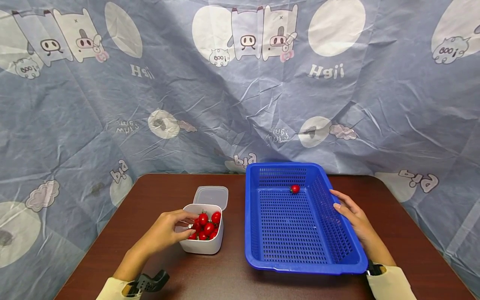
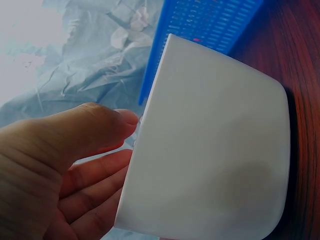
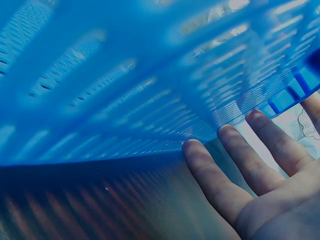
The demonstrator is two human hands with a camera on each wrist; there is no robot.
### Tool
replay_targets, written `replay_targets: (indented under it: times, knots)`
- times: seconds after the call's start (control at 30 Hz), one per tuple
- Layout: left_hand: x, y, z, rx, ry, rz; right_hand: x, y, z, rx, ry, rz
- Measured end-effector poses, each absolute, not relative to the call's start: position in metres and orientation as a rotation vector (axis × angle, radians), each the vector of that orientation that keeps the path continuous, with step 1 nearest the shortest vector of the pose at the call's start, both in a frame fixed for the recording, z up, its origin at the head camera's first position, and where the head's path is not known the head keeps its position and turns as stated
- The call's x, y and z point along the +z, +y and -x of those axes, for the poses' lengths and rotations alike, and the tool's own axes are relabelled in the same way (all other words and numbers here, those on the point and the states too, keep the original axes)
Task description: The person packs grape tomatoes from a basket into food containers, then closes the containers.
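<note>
A white box [image 1: 202,248] with rounded corners holds several red cherry tomatoes [image 1: 208,228], some with green stems. My left hand [image 1: 170,227] reaches over its left rim, thumb and fingers parted at the tomatoes nearest that side. In the left wrist view the box wall [image 2: 210,140] hides the fingertips. My right hand [image 1: 355,216] holds the right rim of a blue perforated basket [image 1: 292,225], thumb at the rim. The right wrist view has several fingers [image 3: 215,180] fairly straight against the basket's outer side. One cherry tomato [image 1: 295,189] lies in the basket's far right corner.
A translucent lid [image 1: 211,196] lies behind the white box on the dark brown table [image 1: 165,187]. A blue-grey printed cloth [image 1: 225,104] hangs behind the table and along its sides. The basket stands just right of the box, with a narrow gap between.
</note>
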State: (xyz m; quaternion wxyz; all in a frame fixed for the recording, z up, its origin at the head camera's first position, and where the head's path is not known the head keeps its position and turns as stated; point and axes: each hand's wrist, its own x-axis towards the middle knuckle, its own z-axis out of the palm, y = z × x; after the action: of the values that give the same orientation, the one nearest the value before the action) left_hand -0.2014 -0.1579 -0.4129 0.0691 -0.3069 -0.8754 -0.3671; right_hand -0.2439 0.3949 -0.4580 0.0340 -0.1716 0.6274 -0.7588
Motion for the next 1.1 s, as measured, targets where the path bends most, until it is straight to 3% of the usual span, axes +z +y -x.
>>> replay_targets:
  times: [1.1]
  knots:
    - [-0.382, -0.139, 0.222, -1.077, -2.553, 0.996, -0.466, 0.398, 0.248, -2.343, 1.904, 0.549]
